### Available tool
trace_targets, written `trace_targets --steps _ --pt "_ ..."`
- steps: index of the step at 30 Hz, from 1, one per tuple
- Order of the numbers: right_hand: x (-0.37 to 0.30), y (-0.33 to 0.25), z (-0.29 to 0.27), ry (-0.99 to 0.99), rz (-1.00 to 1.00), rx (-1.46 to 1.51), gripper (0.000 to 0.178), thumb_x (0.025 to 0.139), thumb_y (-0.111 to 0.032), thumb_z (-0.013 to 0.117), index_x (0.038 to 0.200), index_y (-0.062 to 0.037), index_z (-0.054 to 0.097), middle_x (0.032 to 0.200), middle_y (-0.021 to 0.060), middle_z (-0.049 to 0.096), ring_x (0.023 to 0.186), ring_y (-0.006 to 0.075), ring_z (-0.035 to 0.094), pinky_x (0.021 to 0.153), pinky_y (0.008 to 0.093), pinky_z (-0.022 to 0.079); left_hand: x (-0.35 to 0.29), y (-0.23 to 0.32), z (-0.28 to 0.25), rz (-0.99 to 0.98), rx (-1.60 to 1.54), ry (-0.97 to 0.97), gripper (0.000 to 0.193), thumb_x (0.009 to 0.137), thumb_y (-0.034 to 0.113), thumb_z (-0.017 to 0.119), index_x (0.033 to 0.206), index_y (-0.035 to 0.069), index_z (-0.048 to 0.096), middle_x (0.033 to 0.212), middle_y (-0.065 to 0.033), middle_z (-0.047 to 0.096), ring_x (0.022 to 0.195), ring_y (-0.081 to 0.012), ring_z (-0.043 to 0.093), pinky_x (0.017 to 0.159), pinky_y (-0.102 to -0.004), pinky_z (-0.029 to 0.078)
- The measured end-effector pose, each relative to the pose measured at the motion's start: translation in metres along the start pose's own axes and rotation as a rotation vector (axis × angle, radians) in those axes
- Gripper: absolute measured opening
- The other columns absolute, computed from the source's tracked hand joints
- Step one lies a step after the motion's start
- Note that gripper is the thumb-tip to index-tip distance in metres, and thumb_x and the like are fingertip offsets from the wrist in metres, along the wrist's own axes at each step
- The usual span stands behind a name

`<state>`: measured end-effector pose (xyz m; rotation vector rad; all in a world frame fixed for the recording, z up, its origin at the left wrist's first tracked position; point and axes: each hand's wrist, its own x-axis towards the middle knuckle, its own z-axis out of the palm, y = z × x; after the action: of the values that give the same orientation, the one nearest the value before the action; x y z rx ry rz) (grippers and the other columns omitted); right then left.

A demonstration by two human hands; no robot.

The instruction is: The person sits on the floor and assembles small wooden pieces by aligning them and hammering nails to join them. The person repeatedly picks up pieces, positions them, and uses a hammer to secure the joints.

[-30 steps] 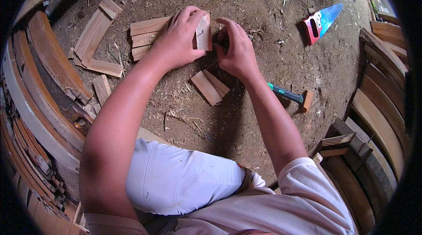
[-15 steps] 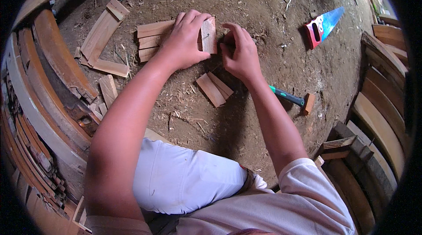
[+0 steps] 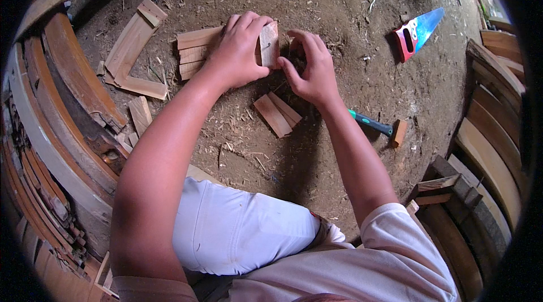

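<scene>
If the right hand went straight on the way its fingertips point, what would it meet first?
Most likely the right side of the pale wood piece gripped by the left hand, just left of the right hand; depth is unclear, so its thumb tip may be touching it.

On the ground [image 3: 339, 8], the saw [image 3: 418, 33] lies right of the right hand [image 3: 311, 73]; the hammer [image 3: 373, 124] lies nearer the person. Left of the left hand [image 3: 236, 50] lies a frame [image 3: 125, 56], with boards [image 3: 79, 64] further left.
</scene>
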<state>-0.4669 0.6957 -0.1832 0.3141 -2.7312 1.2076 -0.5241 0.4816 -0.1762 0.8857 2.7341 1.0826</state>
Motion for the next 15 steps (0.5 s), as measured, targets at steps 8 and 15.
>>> trace_targets --steps 8,15 --pt "0.0017 -0.0023 -0.0014 -0.079 -0.03 -0.049 0.059 0.081 -0.025 0.084 0.133 -0.0058 0.065 0.109 0.0172 0.067 0.105 0.0403 0.064 0.094 0.0494 0.054 0.0007 0.002 -0.0012 -0.017 0.006 -0.007 0.087 0.063 0.02 0.091 0.141 0.007 0.055 0.135 -0.0159 0.057 0.129 -0.0404 0.052 0.115 -0.0484 0.045" --pt "0.0 -0.0013 0.0003 -0.031 -0.074 -0.073 0.056 0.081 -0.026 0.085 0.13 -0.004 0.068 0.108 0.018 0.067 0.104 0.04 0.064 0.094 0.049 0.055 0.0004 -0.0006 0.0024 0.013 -0.004 0.021 0.088 0.063 0.021 0.092 0.142 0.005 0.055 0.138 -0.0163 0.058 0.131 -0.0409 0.052 0.116 -0.0482 0.044"
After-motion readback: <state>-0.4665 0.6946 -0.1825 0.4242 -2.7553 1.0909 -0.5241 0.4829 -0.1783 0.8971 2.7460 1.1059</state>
